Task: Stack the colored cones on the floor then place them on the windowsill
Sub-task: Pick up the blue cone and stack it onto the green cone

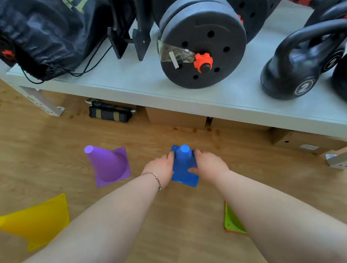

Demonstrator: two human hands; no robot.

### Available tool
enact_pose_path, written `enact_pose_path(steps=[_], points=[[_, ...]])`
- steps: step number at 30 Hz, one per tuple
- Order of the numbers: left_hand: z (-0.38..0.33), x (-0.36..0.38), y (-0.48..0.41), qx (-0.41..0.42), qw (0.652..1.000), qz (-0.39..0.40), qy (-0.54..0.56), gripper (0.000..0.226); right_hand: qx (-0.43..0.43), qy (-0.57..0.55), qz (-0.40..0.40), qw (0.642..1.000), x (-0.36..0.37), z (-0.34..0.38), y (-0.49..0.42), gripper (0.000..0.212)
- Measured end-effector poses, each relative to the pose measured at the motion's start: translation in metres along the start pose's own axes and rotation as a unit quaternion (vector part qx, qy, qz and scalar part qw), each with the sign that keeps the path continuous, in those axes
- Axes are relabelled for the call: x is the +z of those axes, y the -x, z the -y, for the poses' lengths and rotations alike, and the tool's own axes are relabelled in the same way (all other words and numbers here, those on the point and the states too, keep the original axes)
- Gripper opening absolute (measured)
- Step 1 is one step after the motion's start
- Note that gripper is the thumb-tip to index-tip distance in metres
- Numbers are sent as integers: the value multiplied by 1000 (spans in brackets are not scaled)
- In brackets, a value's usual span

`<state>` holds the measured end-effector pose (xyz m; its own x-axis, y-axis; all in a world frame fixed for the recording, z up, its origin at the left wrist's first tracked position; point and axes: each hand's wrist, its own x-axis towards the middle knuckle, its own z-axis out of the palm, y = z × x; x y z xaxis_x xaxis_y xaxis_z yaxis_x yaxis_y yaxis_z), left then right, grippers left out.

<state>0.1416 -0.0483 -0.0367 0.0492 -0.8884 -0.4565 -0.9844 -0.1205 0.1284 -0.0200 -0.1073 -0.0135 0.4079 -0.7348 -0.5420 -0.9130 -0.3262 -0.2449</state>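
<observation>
A blue cone (pixel 183 166) stands upright on the wooden floor in the middle of the view. My left hand (pixel 161 168) grips its left side and my right hand (pixel 209 165) grips its right side. To the left a purple cone (pixel 107 166) stands upright on its own. A yellow cone (pixel 34 223) stands at the far left. A green cone (pixel 232 221), with an orange edge showing under its base, sits mostly hidden behind my right forearm.
A low white shelf (pixel 185 91) runs across the back, holding a black bag (pixel 40 31), weight plates (pixel 201 40) and kettlebells (pixel 302 62). Cardboard boxes (pixel 306 141) and a black strapped bundle (pixel 110 112) lie under it. A white leg (pixel 43 100) stands at left.
</observation>
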Motion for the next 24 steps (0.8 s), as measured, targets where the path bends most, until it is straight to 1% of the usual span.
enact_pose_path(steps=[2, 4, 8, 11, 14, 16, 19, 22, 24], points=[[0, 1, -3, 6, 1000, -6, -2, 43, -4, 10, -9, 1000, 2, 0, -1, 53], [2, 0, -2, 12, 1000, -9, 5, 39, -10, 2, -11, 1000, 4, -2, 0, 49], [6, -1, 5, 14, 998, -29, 61, 30, -27, -31, -3, 999, 2, -8, 9, 52], [4, -2, 11, 9, 990, -53, 132, 32, -36, -64, -19, 997, -4, -13, 19, 57], [-2, -10, 22, 9, 968, -103, 230, 33, -56, -91, -52, 993, -18, -20, 31, 63], [-9, -20, 31, 13, 947, -133, 293, 33, -72, -108, -73, 989, -32, -27, 42, 66], [-31, -40, 45, 34, 914, -181, 361, 32, -76, -164, -99, 978, -56, -43, 66, 66], [-62, -58, 57, 59, 884, -198, 419, 32, -72, -213, -134, 965, -78, -65, 98, 62], [-85, -67, 66, 86, 877, -201, 428, 33, -66, -229, -153, 959, -89, -82, 120, 57]])
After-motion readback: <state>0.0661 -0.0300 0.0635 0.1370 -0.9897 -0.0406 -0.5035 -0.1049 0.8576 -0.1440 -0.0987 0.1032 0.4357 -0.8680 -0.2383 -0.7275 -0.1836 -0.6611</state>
